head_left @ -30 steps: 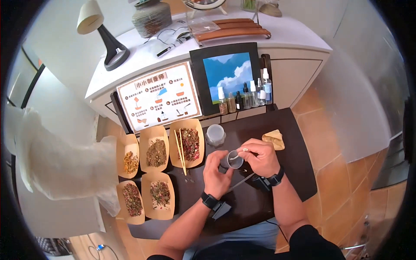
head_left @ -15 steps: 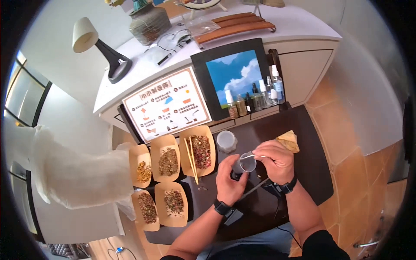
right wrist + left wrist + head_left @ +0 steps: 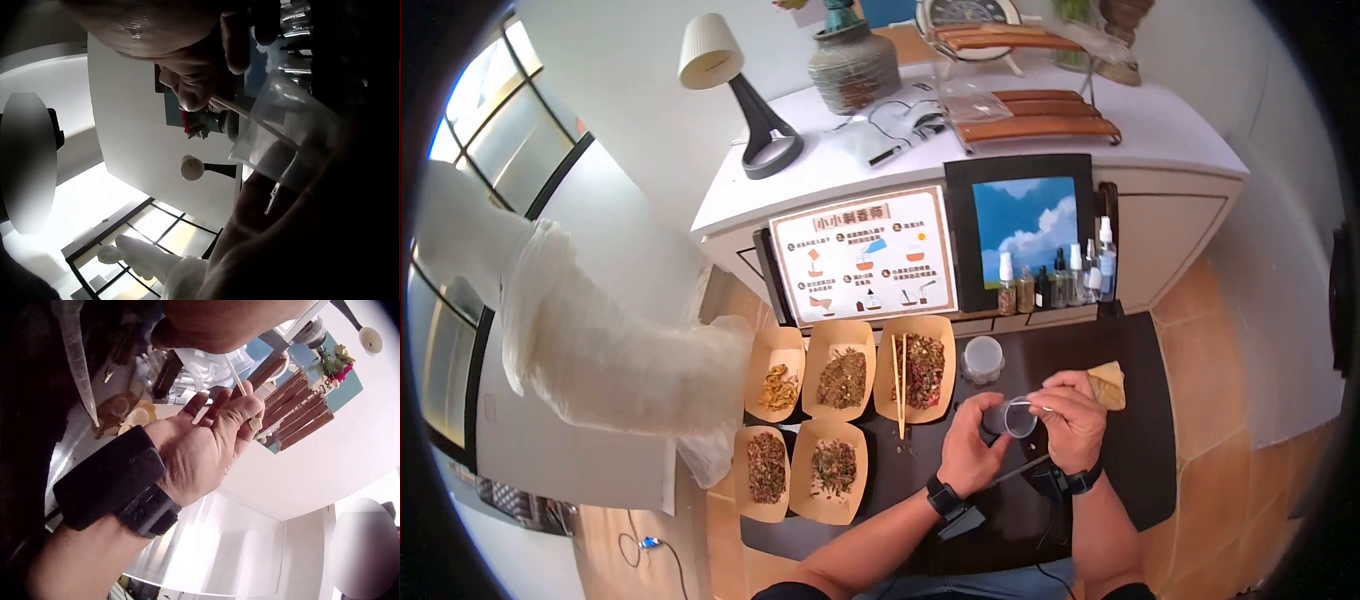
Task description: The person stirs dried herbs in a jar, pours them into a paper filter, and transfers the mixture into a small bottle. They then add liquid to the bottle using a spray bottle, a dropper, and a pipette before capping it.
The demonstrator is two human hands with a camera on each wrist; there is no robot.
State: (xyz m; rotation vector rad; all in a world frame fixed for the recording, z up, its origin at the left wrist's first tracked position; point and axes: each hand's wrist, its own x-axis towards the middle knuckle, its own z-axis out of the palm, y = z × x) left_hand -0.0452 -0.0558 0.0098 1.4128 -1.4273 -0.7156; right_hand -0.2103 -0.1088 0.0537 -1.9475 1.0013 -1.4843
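Observation:
Over the dark table my left hand [image 3: 972, 450] grips a small clear plastic cup [image 3: 1018, 418], fingers and thumb wrapped round its side. The cup leans with its mouth toward my right hand [image 3: 1074, 420]. That hand pinches a thin pale stick [image 3: 253, 120] between thumb and fingers, and its far end reaches down inside the cup. In the left wrist view the top of the stick [image 3: 235, 376] pokes out by the thumb, with a small pale knob at its end. Whatever lies in the cup is hidden.
Left of my hands stand several paper trays [image 3: 832, 330] of dried plant bits, wooden chopsticks [image 3: 901, 400] lying across one. A lidded clear jar [image 3: 982, 358] and a crumpled brown paper [image 3: 1108, 385] sit nearby. Several small bottles [image 3: 1060, 280] line the back behind the table.
The head view has turned, shifting the scene rightward and down. Both hands stay at the cup, which now leans more toward the right hand; the stick remains in it.

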